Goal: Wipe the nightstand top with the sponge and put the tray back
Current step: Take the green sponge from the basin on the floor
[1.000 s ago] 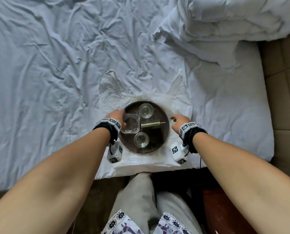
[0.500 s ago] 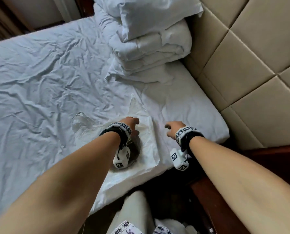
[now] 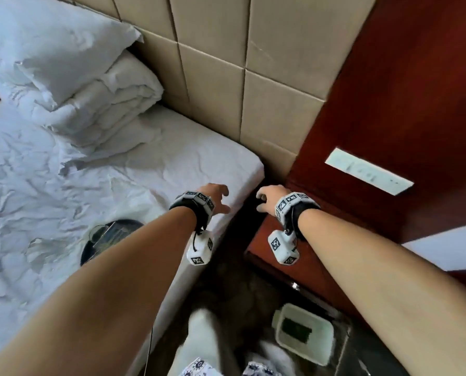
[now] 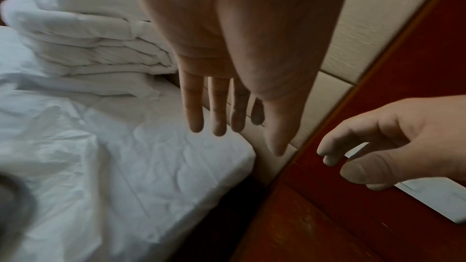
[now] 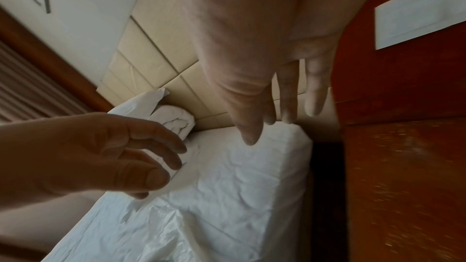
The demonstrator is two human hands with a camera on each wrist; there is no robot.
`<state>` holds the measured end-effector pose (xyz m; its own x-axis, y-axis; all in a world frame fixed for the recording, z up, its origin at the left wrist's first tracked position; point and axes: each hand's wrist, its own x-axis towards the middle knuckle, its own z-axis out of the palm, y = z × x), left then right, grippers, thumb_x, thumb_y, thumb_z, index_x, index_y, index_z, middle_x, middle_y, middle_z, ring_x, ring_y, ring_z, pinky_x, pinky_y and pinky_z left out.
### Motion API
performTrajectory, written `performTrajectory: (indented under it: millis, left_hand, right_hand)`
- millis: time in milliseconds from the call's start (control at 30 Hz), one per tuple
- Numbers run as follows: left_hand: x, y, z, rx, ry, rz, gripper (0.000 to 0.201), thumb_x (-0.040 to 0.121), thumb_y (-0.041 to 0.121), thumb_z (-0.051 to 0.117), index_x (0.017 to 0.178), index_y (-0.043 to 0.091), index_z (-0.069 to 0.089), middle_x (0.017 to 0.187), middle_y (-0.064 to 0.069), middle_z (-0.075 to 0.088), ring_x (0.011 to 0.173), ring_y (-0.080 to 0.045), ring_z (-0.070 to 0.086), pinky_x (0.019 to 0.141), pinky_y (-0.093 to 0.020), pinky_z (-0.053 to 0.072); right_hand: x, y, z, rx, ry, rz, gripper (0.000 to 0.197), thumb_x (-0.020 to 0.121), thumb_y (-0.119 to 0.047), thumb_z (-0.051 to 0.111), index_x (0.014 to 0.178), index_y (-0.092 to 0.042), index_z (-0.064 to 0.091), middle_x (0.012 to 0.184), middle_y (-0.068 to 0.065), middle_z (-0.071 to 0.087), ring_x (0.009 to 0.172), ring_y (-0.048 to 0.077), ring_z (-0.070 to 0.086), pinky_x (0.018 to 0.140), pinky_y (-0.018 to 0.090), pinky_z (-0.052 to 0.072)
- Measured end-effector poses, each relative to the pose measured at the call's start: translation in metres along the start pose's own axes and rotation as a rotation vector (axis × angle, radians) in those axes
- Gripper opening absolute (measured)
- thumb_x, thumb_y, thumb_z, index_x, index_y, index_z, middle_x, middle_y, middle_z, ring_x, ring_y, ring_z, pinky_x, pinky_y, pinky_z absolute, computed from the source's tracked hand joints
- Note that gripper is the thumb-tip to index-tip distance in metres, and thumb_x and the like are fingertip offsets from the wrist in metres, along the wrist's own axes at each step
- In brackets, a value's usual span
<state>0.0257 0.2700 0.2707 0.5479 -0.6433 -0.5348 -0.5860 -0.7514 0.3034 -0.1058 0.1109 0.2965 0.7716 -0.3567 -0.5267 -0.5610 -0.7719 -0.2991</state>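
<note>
Hands: two, left (image 3: 217, 197) and right (image 3: 269, 197), fingers loose, empty; one tray (image 3: 91, 249) on bed.

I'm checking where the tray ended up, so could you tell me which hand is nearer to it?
Left. The left hand hovers over the bed corner just past the tray; the right hand is farther, above the nightstand.

Bare forearms here, no sleeves. Each wrist carries a black strap (image 3: 303, 216) ringed with white blocks printed in black square markers, a white marker cube (image 3: 199, 249) dangling beneath on a short cord. Pale trousers (image 3: 202, 337), patterned hem below.
</note>
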Motion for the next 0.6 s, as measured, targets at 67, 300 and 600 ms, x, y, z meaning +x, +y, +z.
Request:
performTrajectory:
  millis: [67, 300, 600]
  left_hand:
    - [-0.005, 0.042, 0.017, 0.067, -0.025, 0.073, 0.055, 0.081, 0.042, 0.074, 0.128, 0.020, 0.056, 0.124, -0.005, 0.062, 0.109, -0.029, 0.061, 0.094, -0.039, 0.050]
    - [-0.022, 0.152, 0.077, 0.204, -0.146, 0.251, 0.051, 0.082, 0.040, 0.073, 0.127, 0.024, 0.057, 0.124, -0.002, 0.061, 0.111, -0.028, 0.060, 0.086, -0.035, 0.051]
    - [-0.026, 0.233, 0.175, 0.348, -0.304, 0.413, 0.033, 0.093, 0.021, 0.061, 0.126, 0.023, 0.057, 0.127, 0.000, 0.062, 0.113, -0.023, 0.061, 0.091, -0.030, 0.049]
  right_hand:
    - [-0.031, 0.036, 0.006, 0.040, 0.020, 0.063, 0.041, 0.084, -0.029, 0.070, 0.123, -0.020, 0.060, 0.125, 0.003, 0.062, 0.115, 0.025, 0.058, 0.092, 0.029, 0.045]
    - [-0.117, 0.138, 0.040, 0.183, 0.015, 0.256, 0.039, 0.087, -0.026, 0.067, 0.124, -0.018, 0.060, 0.123, 0.002, 0.062, 0.111, 0.023, 0.059, 0.087, 0.029, 0.045]
    - [-0.191, 0.221, 0.136, 0.353, -0.027, 0.468, 0.031, 0.083, -0.025, 0.065, 0.114, -0.021, 0.062, 0.114, -0.002, 0.065, 0.104, 0.022, 0.061, 0.089, 0.032, 0.049]
